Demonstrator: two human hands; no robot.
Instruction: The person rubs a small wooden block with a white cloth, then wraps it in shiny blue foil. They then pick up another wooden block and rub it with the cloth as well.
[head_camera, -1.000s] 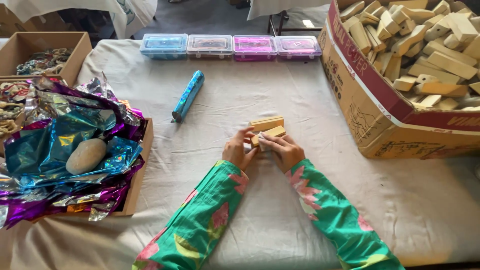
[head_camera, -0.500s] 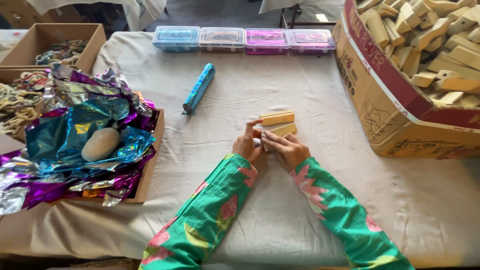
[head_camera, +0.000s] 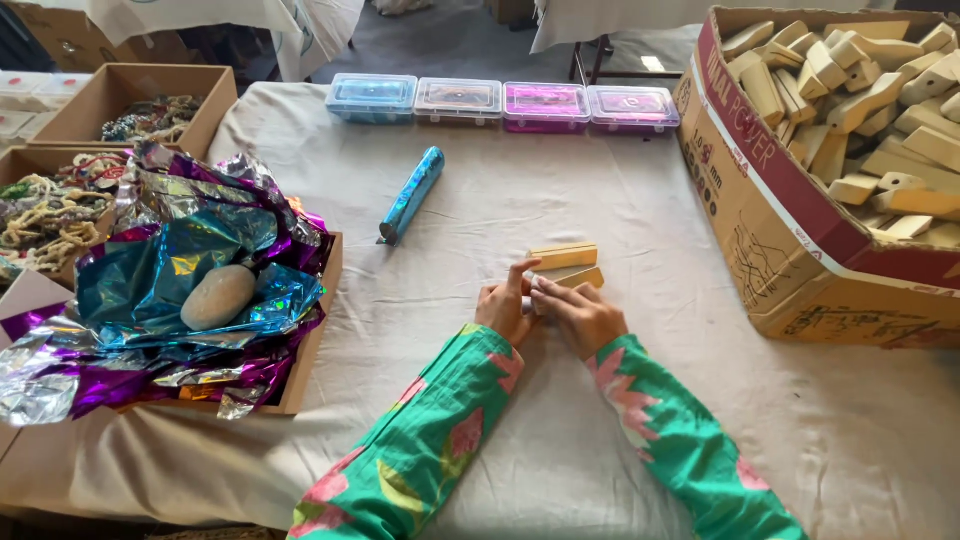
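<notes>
While I am watching through the head camera, the left hand (head_camera: 505, 308) and the right hand (head_camera: 578, 315) are meeting at the centre of the cloth-covered table (head_camera: 640, 210), both pinching the near end of a small stack of wooden blocks (head_camera: 566, 266). Each grip is closing narrowly on the blocks, fingers pressing from opposite sides, seemingly to be keeping the pieces square against each other. At about two o'clock a big cardboard box (head_camera: 790, 250) of similar wooden pieces is sitting within easy reach. At eleven o'clock a blue foil roll (head_camera: 411, 194) is lying loose, and at nine o'clock crumpled shiny foil (head_camera: 190, 270) is cradling a smooth stone (head_camera: 218, 297).
</notes>
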